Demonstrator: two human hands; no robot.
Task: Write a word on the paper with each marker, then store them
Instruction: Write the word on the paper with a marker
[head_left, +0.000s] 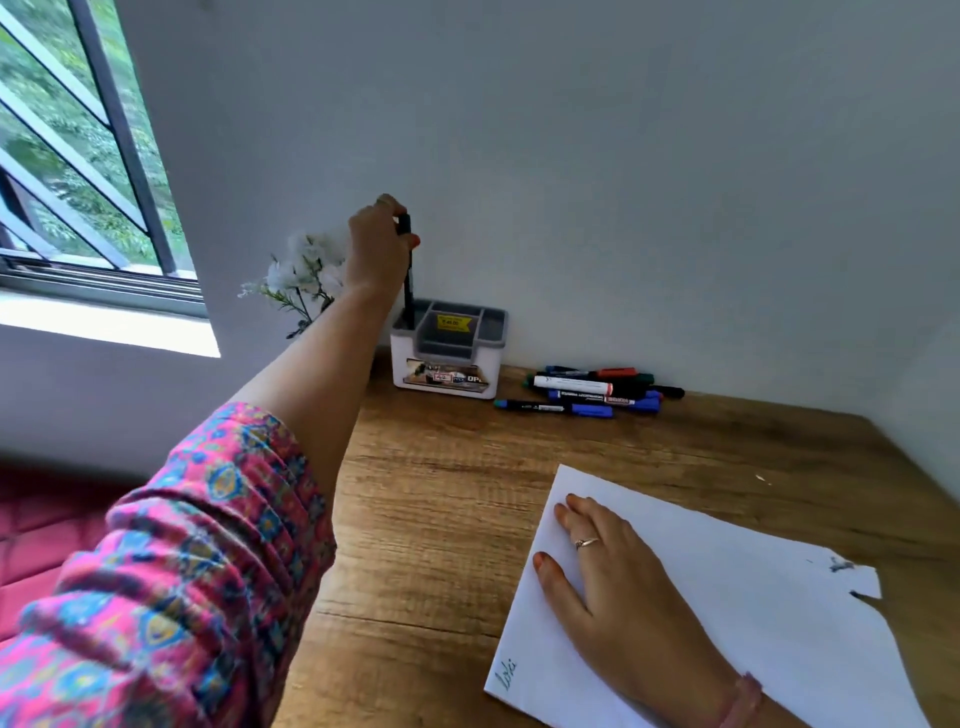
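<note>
My left hand (379, 249) grips the top of a black marker (408, 283) held upright, its lower end inside the left compartment of a white and grey organiser (449, 353) at the back of the desk. My right hand (602, 566) rests flat with straight fingers on a white sheet of paper (753, 613) at the front right. One small written word (506, 673) shows at the paper's near left corner. A pile of several markers (597, 392), blue, red, green, black and white, lies to the right of the organiser.
The wooden desk (441, 493) stands in a corner against white walls. White artificial flowers (304, 275) stand behind my left arm, left of the organiser. A barred window (78, 171) is at the far left. The paper's right edge is torn and smudged.
</note>
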